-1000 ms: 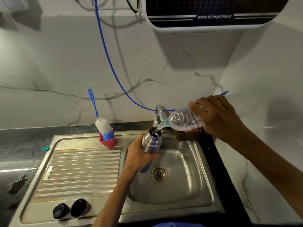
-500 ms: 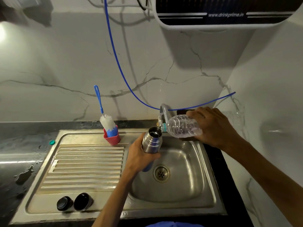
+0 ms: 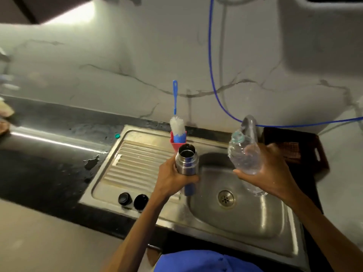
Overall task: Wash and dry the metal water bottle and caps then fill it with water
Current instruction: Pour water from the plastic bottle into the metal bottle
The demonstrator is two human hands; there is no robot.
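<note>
Nearest the camera, at 6 o'clock, there's a bit of blue clothing (image 3: 206, 261) and both forearms reaching up over the steel sink (image 3: 275, 222). On the drainboard around 8 o'clock from the basin sit the two black caps (image 3: 133, 200), side by side, untouched. The drain (image 3: 225, 197) is pretty much dead center in the bowl.

The left hand (image 3: 172, 179) has its fingers wrapped round the metal bottle (image 3: 186, 161), held upright with the mouth open, over the left edge of the basin. The right hand (image 3: 269, 173) grips a clear plastic bottle (image 3: 243, 156) at about 3 o'clock from the metal one, neck up and leaning a little left, the two well apart. Can't really say how much water is in either, it's blurry.

Further back at 12 o'clock, a white and blue bottle brush (image 3: 176, 126) stands in a red holder (image 3: 176, 143) just behind the metal bottle, the tap (image 3: 249, 124) rises behind the plastic one, and a blue hose (image 3: 213, 75) loops down the marble wall.
</note>
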